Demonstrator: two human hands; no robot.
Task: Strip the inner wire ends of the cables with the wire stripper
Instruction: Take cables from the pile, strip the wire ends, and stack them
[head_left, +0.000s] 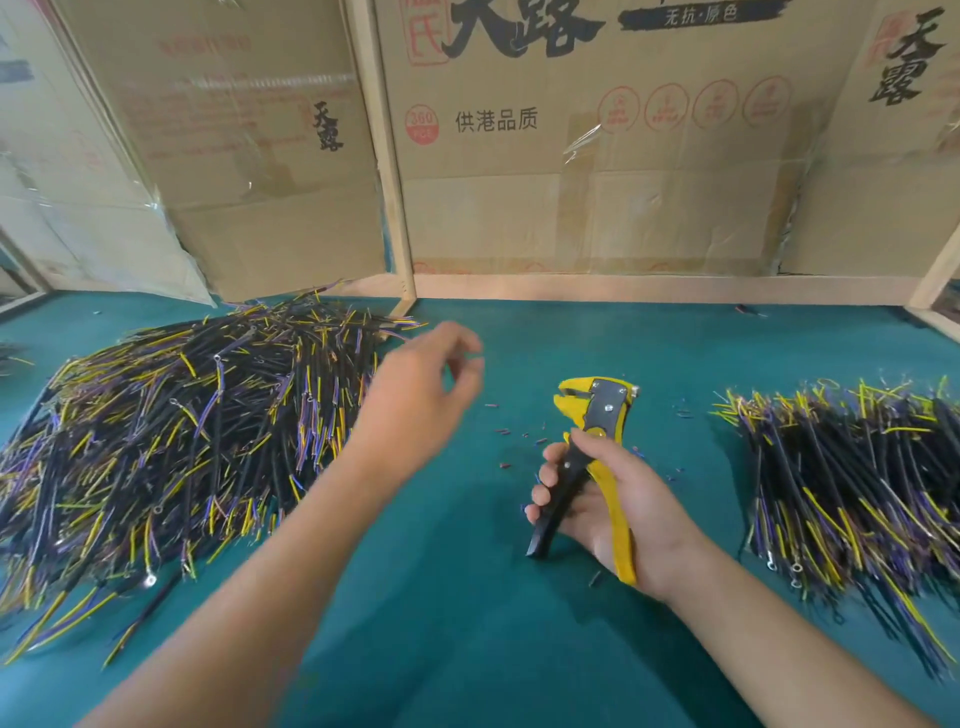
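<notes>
Right hand grips the wire stripper by its handles, fingers wrapped round; long axis near upright, head pointing away, handles toward the person, above the green counter. Left hand hovers loosely curled, grip holding nothing, beside the left cable pile. Second cable pile lies right.

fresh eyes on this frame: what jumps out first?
The big heap of black cables with yellow and purple wire ends fills the left of the green table, with a tidier pile at the right. Between them the right hand grips a yellow and black wire stripper, while the empty left hand hangs by the heap's edge.
</notes>
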